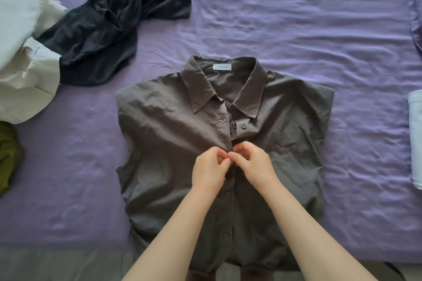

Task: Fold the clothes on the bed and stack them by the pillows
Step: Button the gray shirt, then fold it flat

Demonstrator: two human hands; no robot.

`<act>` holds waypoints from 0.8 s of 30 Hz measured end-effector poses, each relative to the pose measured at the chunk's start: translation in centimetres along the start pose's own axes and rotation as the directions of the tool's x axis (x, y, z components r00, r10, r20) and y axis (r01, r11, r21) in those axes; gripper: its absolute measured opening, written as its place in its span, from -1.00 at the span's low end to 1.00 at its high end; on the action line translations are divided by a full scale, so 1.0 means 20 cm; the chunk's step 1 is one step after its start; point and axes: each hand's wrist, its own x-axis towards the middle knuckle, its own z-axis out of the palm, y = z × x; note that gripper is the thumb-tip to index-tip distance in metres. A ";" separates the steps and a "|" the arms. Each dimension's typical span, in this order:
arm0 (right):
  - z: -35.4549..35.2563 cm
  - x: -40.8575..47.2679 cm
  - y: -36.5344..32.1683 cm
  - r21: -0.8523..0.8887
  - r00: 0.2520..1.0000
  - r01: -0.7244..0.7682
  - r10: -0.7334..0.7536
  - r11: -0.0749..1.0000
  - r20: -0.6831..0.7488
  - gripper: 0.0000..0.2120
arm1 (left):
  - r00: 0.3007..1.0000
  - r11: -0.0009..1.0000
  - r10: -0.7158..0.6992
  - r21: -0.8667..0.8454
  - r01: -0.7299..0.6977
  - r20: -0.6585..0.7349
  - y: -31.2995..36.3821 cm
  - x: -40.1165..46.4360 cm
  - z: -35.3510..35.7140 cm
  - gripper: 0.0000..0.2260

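Grey-brown shirt [182, 134] flat, centre of the bed [319, 29], collar at 12. Left hand [209, 170] & right hand [255, 164] both pinch the placket mid-chest, fingers curled, looks like buttoning up. Folding proper not begun. Next, prob: top button, then sides in. Dark garment [109, 23] at 10, white clothes [25, 57] at 9, unfolded.

Evenly and softly lit, daylight-like, without glare. Only faint shadows under the forearms and in the creases of the purple sheet [296, 29]. Wide-angle bending toward the edges. Slightly soft throughout, softest at the corners.
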 end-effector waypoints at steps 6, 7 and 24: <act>0.02 -0.01 0.00 -0.003 1.000 0.011 -0.011 1.000 -0.028 -0.97 | 0.994 0.975 -0.092 -0.196 0.101 0.054 0.00 0.00 -0.04 -0.93; 0.03 -0.01 0.00 -0.013 0.999 0.010 -0.010 1.000 -0.035 -0.96 | 0.994 0.975 -0.095 -0.198 0.105 0.061 0.00 0.01 -0.05 -0.94; 0.03 -0.02 -0.02 -0.176 0.997 0.074 -0.070 0.982 0.030 -0.89 | 0.950 0.899 -0.168 -0.355 0.257 0.262 0.04 0.06 -0.13 -0.94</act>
